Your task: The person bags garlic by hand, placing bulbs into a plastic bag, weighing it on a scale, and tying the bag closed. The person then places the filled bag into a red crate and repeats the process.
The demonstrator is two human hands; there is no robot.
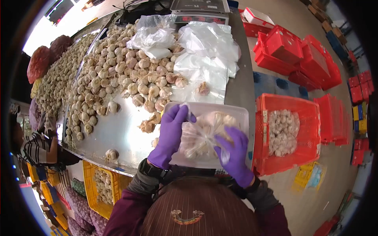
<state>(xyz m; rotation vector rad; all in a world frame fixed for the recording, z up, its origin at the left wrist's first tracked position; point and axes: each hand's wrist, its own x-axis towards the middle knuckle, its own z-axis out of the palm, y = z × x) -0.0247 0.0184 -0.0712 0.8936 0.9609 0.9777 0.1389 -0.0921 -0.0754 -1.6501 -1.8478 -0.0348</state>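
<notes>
A clear plastic bag of garlic lies in a white tray at the table's front edge, its gathered neck in the middle. My left hand, in a purple glove, is at the tray's left side, fingers closed on a bit of clear plastic. Over the right part of the bag, my right hand, also gloved, pinches the twisted plastic with thumb and fingers. Loose garlic bulbs are heaped behind and to the left. One bulb rests on the flat plastic bags behind the tray.
A scale stands at the back. To the right, a red crate holds bagged garlic, near stacked red boxes. A yellow crate of garlic is below left. Another person works at the far left.
</notes>
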